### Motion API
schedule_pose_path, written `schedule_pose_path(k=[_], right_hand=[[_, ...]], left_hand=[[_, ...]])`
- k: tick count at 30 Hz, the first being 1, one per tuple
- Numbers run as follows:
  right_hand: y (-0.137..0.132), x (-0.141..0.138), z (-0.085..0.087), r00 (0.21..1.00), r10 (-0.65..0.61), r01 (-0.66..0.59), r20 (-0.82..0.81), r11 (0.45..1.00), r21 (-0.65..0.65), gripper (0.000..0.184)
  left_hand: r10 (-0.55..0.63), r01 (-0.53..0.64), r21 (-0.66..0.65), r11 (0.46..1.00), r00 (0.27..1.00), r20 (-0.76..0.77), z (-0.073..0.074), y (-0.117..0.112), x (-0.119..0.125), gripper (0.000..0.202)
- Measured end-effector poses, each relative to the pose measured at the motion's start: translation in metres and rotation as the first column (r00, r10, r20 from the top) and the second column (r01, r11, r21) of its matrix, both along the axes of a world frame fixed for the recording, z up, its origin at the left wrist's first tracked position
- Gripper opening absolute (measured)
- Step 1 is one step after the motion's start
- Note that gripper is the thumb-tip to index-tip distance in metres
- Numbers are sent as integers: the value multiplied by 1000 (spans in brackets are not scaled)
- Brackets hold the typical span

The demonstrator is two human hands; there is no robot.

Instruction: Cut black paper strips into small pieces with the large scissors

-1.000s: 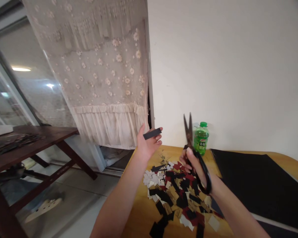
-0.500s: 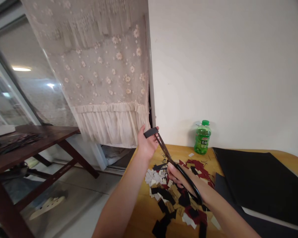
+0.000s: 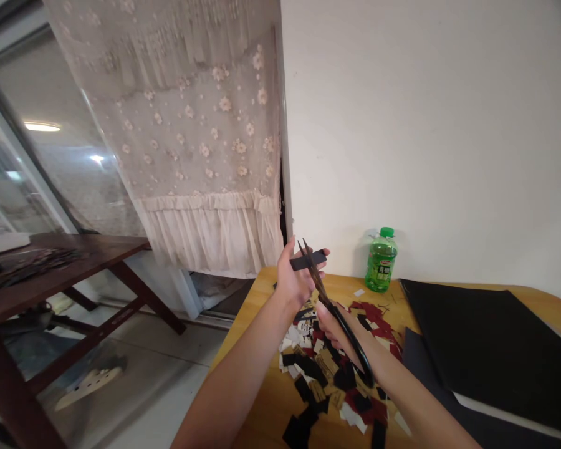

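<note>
One bottle (image 3: 381, 249), green liquid (image 3: 372, 269) inside, scissors (image 3: 328, 303) at black strip (image 3: 300, 263)

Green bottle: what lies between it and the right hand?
Between the right hand and bottle, the head view shows a small white scrap and red scraps on the wooden table.

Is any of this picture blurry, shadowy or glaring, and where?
Head view: bright spots show in the glass at left; head view: soft shadows lie on the wall beside the green bottle; head view: the shoe near the dark table looks blurred, while the scissors and black strip are clearer; head view: the top right corner darkens.
</note>
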State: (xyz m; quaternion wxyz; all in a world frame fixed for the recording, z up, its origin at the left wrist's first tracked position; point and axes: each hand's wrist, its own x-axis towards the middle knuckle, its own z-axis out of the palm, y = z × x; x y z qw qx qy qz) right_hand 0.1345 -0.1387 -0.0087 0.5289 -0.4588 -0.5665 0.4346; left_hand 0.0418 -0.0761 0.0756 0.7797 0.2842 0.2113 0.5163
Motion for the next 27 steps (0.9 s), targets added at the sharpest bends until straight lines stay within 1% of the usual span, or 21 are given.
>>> schedule_pose_path(k=[4,9,13,17,20,24,27], right_hand=[[-4,2,2,998,47,-47,42,999,-6,42],[-7,0,10,996,-5,6,94,1000,-14,46],[-6,-4,12,995,-52,54,90,998,-22,51],[-6,-5,10,994,-59,60,92,998,-11,49],[-6,-2,7,992,-42,43,120,999,0,45],[-5,0,2,993,-19,21,117,1000,-15,40],[-6,0,4,991,4,-1,132,1000,-18,36]], left_hand=[[-52,52,-3,999,998,39,2,-2,-2,36],[-112,112,4,994,992,65,5,-2,-3,38],[-109,108,18,994,992,63,6,-2,-4,42],[-92,91,23,996,994,57,6,-4,-3,44],[-83,81,22,996,995,59,6,-5,-2,45],[-83,83,12,996,995,52,6,-6,-1,47],[-90,90,8,996,994,57,7,-6,-1,47]])
